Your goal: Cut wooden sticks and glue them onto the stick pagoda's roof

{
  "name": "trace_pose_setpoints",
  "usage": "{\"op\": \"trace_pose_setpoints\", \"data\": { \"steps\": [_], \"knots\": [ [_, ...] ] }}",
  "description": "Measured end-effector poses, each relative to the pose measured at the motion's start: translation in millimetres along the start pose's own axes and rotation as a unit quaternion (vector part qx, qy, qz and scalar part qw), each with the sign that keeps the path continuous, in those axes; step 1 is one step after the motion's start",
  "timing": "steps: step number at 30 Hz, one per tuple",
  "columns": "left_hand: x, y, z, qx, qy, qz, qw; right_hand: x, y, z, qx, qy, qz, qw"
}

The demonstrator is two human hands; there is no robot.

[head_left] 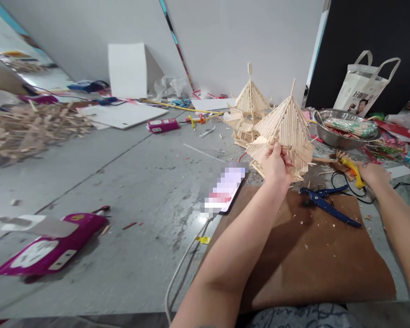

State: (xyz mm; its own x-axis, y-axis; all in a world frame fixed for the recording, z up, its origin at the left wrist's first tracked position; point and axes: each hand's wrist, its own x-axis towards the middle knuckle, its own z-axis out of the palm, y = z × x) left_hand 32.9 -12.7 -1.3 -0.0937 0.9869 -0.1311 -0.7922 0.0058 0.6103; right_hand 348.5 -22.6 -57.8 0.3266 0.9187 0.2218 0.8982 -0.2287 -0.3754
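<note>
My left hand [276, 165] grips the lower edge of a small pagoda-shaped roof model [287, 130] made of thin wooden sticks, holding it tilted above the brown board [304, 259]. My right hand [372, 175] reaches to the right and closes around a yellow-handled tool [353, 171] with a black cord, at the board's far right corner. Blue-handled pliers [324, 202] lie on the board between my two arms. A second stick pagoda [248, 109] stands just behind the held one.
A phone [225, 189] lies at the board's left corner, a cable running from it. A steel bowl [345, 130] with sticks and a paper bag [365, 86] sit at the right. Magenta packets [51, 246] and a stick pile [30, 127] lie at the left.
</note>
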Motion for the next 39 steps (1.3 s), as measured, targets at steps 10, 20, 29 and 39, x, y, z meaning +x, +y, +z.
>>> {"op": "trace_pose_setpoints", "data": {
  "steps": [10, 20, 29, 39],
  "knots": [
    [2.4, 0.5, 0.8, 0.007, 0.008, -0.003, 1.000, -20.0, -139.6, -33.8, 0.039, 0.153, -0.116, 0.981],
    [2.0, 3.9, 5.6, 0.013, 0.036, -0.020, 0.999, 23.0, -235.1, -3.2, 0.211, 0.100, -0.223, 0.946],
    [4.3, 2.7, 6.2, 0.009, 0.032, -0.023, 0.999, 36.0, -247.1, 35.7, 0.176, 0.172, -0.215, 0.945],
    [3.8, 2.9, 6.3, 0.012, 0.031, -0.030, 0.999, 17.8, -263.5, 24.5, 0.191, 0.114, -0.132, 0.966]
  ]
}}
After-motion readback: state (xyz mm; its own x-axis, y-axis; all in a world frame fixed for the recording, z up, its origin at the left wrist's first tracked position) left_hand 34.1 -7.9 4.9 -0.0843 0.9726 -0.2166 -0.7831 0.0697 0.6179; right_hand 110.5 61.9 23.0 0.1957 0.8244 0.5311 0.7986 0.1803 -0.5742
